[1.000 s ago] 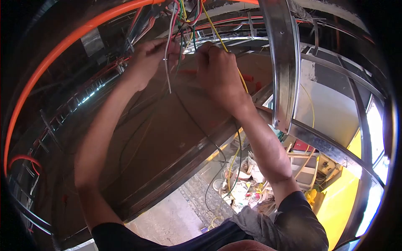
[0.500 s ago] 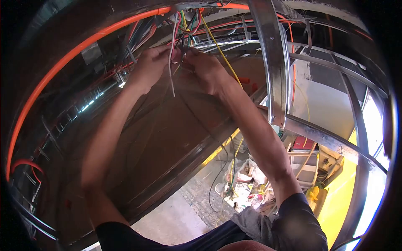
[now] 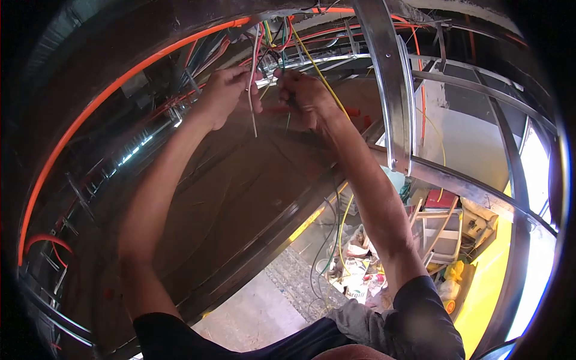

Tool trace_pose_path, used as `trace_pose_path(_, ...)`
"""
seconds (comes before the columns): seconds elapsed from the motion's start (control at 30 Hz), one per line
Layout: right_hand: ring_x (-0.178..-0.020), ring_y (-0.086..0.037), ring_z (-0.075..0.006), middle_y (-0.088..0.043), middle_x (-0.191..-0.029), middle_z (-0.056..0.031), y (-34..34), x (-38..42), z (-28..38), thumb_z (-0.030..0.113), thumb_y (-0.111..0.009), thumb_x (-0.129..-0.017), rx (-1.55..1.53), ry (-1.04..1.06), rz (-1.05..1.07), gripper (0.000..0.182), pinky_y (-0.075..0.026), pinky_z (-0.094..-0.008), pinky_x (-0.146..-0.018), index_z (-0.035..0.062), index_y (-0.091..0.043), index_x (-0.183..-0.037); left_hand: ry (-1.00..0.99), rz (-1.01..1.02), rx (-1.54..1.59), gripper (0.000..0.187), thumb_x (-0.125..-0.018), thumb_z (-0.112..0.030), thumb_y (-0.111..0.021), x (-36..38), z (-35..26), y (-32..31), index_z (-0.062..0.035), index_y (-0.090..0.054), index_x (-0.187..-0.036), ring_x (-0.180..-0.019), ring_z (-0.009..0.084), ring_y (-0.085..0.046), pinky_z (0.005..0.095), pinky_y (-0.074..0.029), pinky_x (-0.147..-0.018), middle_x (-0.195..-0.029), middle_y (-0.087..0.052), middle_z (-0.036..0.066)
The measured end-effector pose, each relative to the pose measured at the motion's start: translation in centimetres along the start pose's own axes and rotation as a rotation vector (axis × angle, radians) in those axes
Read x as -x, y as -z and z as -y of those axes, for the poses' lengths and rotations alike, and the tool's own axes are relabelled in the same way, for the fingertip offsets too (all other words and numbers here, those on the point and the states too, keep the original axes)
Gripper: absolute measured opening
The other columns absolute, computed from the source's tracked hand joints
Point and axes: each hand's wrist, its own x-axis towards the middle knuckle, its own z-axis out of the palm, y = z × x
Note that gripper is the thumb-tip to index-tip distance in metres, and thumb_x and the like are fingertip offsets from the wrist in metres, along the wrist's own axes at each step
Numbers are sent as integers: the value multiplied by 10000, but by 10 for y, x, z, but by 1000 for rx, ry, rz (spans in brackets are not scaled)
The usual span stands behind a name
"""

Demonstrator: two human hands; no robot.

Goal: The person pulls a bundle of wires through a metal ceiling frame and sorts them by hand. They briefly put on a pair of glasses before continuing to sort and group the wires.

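Note:
A bundle of thin coloured wires (image 3: 284, 37) hangs from the ceiling at the top middle. My left hand (image 3: 231, 93) is raised at the bundle's left side, its fingers closed on a pale wire (image 3: 252, 114) whose free end hangs below them. Just right of the bundle, my right hand (image 3: 303, 95) has its fingers curled round something dark that I cannot make out. A gap separates the two hands. Beside my right hand a yellow wire (image 3: 318, 73) runs down and to the right.
An orange conduit (image 3: 108, 93) curves along the left. A vertical metal stud (image 3: 393, 90) stands right of my right arm, joined to a crossbeam (image 3: 468, 187). Far below on the floor lie bags, a box (image 3: 358, 279) and a grey crate (image 3: 441, 237) beside a yellow panel (image 3: 489, 282).
My right hand has moved a little right and away from my left hand, opening a gap between them. The view has shifted slightly.

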Motion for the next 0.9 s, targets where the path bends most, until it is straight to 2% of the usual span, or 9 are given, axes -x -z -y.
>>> trace_pose_path(0.03, -648, -470, -95, -521, -771, 20, -1, 2, 1, 122, -507, -986, 10, 8, 3, 128, -439, -266, -612, 71, -598, -1060, -12, 27, 68, 269, -1032, -143, -469, 1, 3, 1, 31, -600, -1191, -666, 129, -605, 291, -578, -630, -803, -579, 22)
trace_pose_path(0.17, -624, -465, -76, -515, -745, 30, -9, 6, 4, 135, -517, -981, 25, 9, -78, 141, -404, -239, -554, 67, -615, -1058, -106, 74, 0, 266, -1028, -154, -488, -5, 12, 9, 18, -606, -1193, -637, 120, -579, 279, -535, -570, -783, -565, 11)
trace_pose_path(0.23, -573, -442, -56, -510, -722, 43, -8, 5, 4, 119, -504, -962, 46, 25, -91, 168, -362, -218, -504, 63, -627, -1062, -125, 45, -112, 263, -1024, -169, -502, -10, 17, 14, 2, -621, -1184, -615, 93, -548, 254, -464, -513, -764, -550, -9)
trace_pose_path(0.37, -526, -408, -43, -510, -713, 51, -5, 0, 8, 90, -473, -939, 206, 48, -108, 201, -325, -214, -466, 60, -632, -1059, -100, 44, -224, 261, -1025, -189, -505, -9, 10, 14, -21, -639, -1172, -603, 67, -522, 222, -397, -500, -750, -537, -34)
trace_pose_path(0.43, -534, -397, -40, -531, -745, 68, -5, -2, 8, 125, -434, -1014, 289, 15, -131, 225, -329, -216, -486, 85, -653, -1043, -83, 35, -257, 258, -1027, -204, -503, -12, 10, 16, -49, -649, -1171, -593, 53, -505, 207, -376, -501, -742, -529, -55)
trace_pose_path(0.53, -526, -374, -38, -498, -712, 55, -9, 7, 8, 98, -468, -957, 133, 14, -113, 196, -293, -216, -462, 57, -626, -1065, -71, 31, -235, 254, -1026, -213, -506, -10, 13, 15, -72, -653, -1178, -590, 51, -504, 202, -369, -504, -741, -529, -60)
trace_pose_path(0.77, -588, -387, -42, -498, -727, 54, -9, 10, 6, 186, -484, -1022, 119, 46, -82, 203, -322, -211, -513, 45, -623, -1068, -68, 8, -136, 253, -1028, -196, -493, -3, 11, 9, -71, -655, -1177, -590, 48, -518, 202, -366, -494, -749, -542, -62)
trace_pose_path(0.9, -641, -479, -73, -556, -759, 24, -10, 8, 5, 181, -494, -1011, 185, 84, -93, 215, -405, -240, -606, 24, -627, -1074, -72, 18, -86, 252, -1026, -181, -483, -3, 14, 9, -68, -653, -1175, -595, 45, -546, 198, -365, -488, -759, -557, -59)
